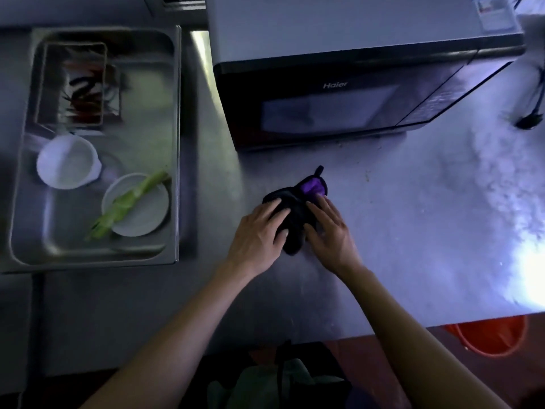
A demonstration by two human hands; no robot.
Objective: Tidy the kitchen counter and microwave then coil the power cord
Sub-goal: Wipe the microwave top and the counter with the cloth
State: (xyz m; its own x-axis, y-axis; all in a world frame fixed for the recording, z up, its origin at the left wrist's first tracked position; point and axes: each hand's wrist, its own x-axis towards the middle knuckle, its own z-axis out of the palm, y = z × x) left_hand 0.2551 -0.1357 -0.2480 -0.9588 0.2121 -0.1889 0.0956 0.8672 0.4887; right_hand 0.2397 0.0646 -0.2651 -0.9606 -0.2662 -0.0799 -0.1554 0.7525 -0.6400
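A black oven mitt point(295, 215) with a purple lining lies on the steel counter point(398, 231) in front of the microwave point(339, 84). My left hand point(259, 231) rests flat on the mitt's left side with the thumb against it. My right hand point(330, 228) presses on its right side, fingers spread toward the purple opening. The microwave's door is closed. A black power cord with its plug point(529, 121) lies on the counter to the right of the microwave.
A steel tray point(177, 143) at the left holds a white bowl point(67, 162), a white plate point(138, 208) with a green leek stalk point(129, 202), and a small container of dark chillies point(84, 90). An orange bucket point(489, 335) stands below the counter's front edge.
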